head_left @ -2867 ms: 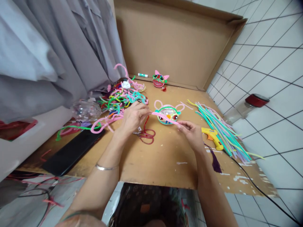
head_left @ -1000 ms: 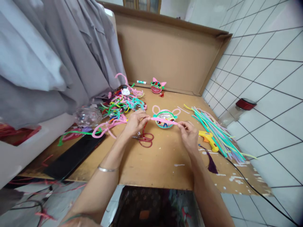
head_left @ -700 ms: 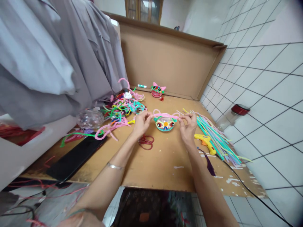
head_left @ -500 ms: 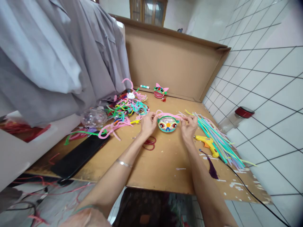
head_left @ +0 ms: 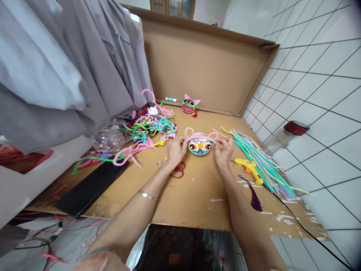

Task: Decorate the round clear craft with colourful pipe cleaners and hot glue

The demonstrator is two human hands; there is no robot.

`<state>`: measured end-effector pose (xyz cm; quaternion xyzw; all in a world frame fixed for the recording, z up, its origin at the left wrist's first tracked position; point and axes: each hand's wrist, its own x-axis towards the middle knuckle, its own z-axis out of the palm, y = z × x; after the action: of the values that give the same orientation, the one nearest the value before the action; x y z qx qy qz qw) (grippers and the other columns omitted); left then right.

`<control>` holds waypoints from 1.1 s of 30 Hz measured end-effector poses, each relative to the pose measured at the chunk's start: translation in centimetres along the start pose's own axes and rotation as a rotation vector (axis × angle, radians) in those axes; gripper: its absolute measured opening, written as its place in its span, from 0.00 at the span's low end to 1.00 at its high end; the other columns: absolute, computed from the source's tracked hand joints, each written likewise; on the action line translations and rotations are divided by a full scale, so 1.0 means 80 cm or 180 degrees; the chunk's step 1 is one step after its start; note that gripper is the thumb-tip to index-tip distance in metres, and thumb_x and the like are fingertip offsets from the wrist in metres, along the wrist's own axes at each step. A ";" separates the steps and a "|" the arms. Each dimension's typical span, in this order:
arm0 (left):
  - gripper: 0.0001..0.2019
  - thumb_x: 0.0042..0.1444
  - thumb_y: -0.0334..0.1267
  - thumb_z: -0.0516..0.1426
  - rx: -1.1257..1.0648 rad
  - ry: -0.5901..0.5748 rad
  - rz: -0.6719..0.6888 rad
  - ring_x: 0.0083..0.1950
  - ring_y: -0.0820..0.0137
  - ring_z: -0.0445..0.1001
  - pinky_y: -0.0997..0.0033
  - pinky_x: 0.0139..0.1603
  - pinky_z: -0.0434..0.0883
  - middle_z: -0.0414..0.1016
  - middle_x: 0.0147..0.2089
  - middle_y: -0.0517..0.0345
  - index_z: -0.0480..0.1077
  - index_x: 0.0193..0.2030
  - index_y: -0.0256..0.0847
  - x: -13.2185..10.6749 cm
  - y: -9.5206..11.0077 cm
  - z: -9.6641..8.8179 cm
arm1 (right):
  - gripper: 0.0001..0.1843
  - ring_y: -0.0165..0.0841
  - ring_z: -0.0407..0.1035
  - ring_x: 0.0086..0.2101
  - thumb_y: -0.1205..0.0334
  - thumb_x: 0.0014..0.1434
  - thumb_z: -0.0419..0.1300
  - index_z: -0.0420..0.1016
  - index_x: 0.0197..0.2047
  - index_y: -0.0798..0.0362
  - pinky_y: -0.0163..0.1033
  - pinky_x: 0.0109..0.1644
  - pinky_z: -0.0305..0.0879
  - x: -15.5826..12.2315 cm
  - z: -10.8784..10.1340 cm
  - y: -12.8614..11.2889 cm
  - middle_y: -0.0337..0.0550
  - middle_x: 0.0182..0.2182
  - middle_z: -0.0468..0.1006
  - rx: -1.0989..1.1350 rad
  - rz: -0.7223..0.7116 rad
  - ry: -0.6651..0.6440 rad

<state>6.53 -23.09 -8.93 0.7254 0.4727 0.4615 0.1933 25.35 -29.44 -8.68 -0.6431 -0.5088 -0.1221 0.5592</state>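
- Pink fuzzy pipe cleaner (head_left: 200,136) arches over the top of a small round teal-rimmed animal-face craft (head_left: 200,146). The craft lies mid-way across the brown cardboard tabletop (head_left: 194,195), between the 2 hands.
- Left hand (head_left: 175,149) pinches the pipe cleaner's left end with curled fingertips, right at the craft's left edge.
- Right hand (head_left: 225,150) grips the right end in the same pinch, against the craft's right edge.
- Red-handled scissors (head_left: 178,172) lie just near of the left hand, partly hidden by the wrist.
- Yellow glue gun (head_left: 248,169) lies just right of the right hand, beside a bundle of straight pastel pipe cleaners (head_left: 262,162).
- Purple tassel (head_left: 255,198) lies nearer, right of the right forearm.
- Tangled heap of coloured pipe cleaners (head_left: 146,126) sits far left.
- 1 pink-eared face craft (head_left: 189,104) stands by the far cardboard wall (head_left: 203,64).
- Black flat device (head_left: 90,186) lies near left.
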 end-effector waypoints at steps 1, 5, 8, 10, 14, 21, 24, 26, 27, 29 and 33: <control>0.10 0.59 0.41 0.55 -0.0003 -0.0020 -0.0029 0.33 0.66 0.73 0.68 0.36 0.63 0.78 0.33 0.52 0.74 0.33 0.39 -0.001 0.000 0.001 | 0.09 0.37 0.66 0.36 0.58 0.56 0.58 0.76 0.30 0.52 0.42 0.44 0.65 -0.001 0.000 0.001 0.42 0.32 0.67 0.0041 0.0065 -0.0015; 0.10 0.58 0.41 0.55 -0.0086 -0.0075 -0.0145 0.32 0.66 0.73 0.68 0.37 0.63 0.78 0.32 0.52 0.75 0.33 0.38 -0.003 -0.002 0.004 | 0.08 0.35 0.67 0.34 0.58 0.54 0.60 0.76 0.29 0.53 0.41 0.41 0.65 -0.005 0.003 0.005 0.42 0.31 0.70 0.0230 0.0354 -0.0084; 0.10 0.57 0.41 0.56 -0.0250 -0.0070 -0.0210 0.32 0.66 0.72 0.68 0.37 0.63 0.78 0.31 0.52 0.75 0.32 0.38 -0.004 -0.005 0.006 | 0.08 0.35 0.67 0.33 0.57 0.52 0.61 0.77 0.29 0.53 0.41 0.40 0.65 -0.005 0.005 0.007 0.42 0.30 0.72 0.0375 0.0509 -0.0147; 0.09 0.55 0.40 0.57 -0.0466 -0.0048 -0.0305 0.32 0.67 0.72 0.69 0.37 0.64 0.78 0.31 0.53 0.75 0.30 0.38 -0.003 -0.007 0.008 | 0.09 0.34 0.67 0.32 0.56 0.51 0.61 0.77 0.28 0.53 0.41 0.40 0.65 -0.005 0.007 0.008 0.42 0.29 0.73 0.0451 0.0617 -0.0157; 0.08 0.50 0.38 0.58 -0.1074 -0.0069 -0.0676 0.32 0.68 0.72 0.70 0.37 0.65 0.78 0.29 0.56 0.75 0.26 0.38 -0.002 -0.010 0.013 | 0.10 0.34 0.67 0.32 0.54 0.49 0.62 0.77 0.26 0.53 0.40 0.39 0.66 -0.005 0.009 0.010 0.42 0.29 0.74 0.0595 0.0798 -0.0153; 0.05 0.43 0.37 0.60 -0.2001 -0.0129 -0.1331 0.28 0.72 0.68 0.73 0.34 0.63 0.74 0.24 0.61 0.75 0.25 0.38 -0.003 -0.008 0.017 | 0.10 0.33 0.67 0.30 0.54 0.45 0.64 0.77 0.25 0.53 0.40 0.39 0.65 -0.008 0.011 0.015 0.41 0.27 0.74 0.0754 0.0958 -0.0165; 0.05 0.41 0.37 0.60 -0.2252 -0.0174 -0.1464 0.25 0.74 0.64 0.73 0.32 0.60 0.70 0.21 0.64 0.73 0.23 0.38 -0.005 -0.007 0.018 | 0.11 0.33 0.68 0.29 0.53 0.44 0.64 0.77 0.24 0.53 0.40 0.39 0.65 -0.010 0.014 0.018 0.40 0.26 0.75 0.0875 0.1144 -0.0202; 0.06 0.41 0.38 0.60 -0.2347 -0.0162 -0.1499 0.24 0.75 0.62 0.74 0.31 0.59 0.67 0.19 0.65 0.72 0.22 0.38 -0.006 -0.007 0.020 | 0.12 0.33 0.68 0.29 0.51 0.43 0.65 0.77 0.24 0.52 0.39 0.38 0.65 -0.012 0.017 0.020 0.40 0.26 0.77 0.1002 0.1324 -0.0254; 0.06 0.40 0.39 0.61 -0.2387 -0.0150 -0.1516 0.24 0.76 0.61 0.74 0.30 0.58 0.67 0.19 0.65 0.71 0.21 0.38 -0.006 -0.008 0.020 | 0.13 0.32 0.68 0.28 0.51 0.43 0.65 0.77 0.24 0.52 0.39 0.38 0.65 -0.012 0.018 0.021 0.40 0.25 0.77 0.1077 0.1410 -0.0276; 0.08 0.40 0.40 0.62 -0.2464 -0.0128 -0.1527 0.24 0.76 0.61 0.74 0.30 0.58 0.67 0.19 0.65 0.71 0.21 0.38 -0.006 -0.012 0.023 | 0.13 0.33 0.68 0.28 0.50 0.40 0.66 0.76 0.23 0.52 0.39 0.37 0.65 -0.013 0.019 0.021 0.40 0.25 0.78 0.1262 0.1560 -0.0286; 0.12 0.37 0.44 0.65 -0.2615 -0.0072 -0.1575 0.25 0.75 0.63 0.73 0.32 0.60 0.70 0.22 0.63 0.73 0.23 0.37 -0.007 -0.021 0.030 | 0.13 0.32 0.68 0.27 0.52 0.36 0.69 0.77 0.22 0.53 0.39 0.36 0.65 -0.014 0.018 0.015 0.38 0.22 0.78 0.1715 0.1869 -0.0278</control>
<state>7.65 -22.39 -11.56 0.4597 0.4075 0.5424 0.5731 25.15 -28.63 -10.71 -0.5961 -0.3405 0.2081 0.6967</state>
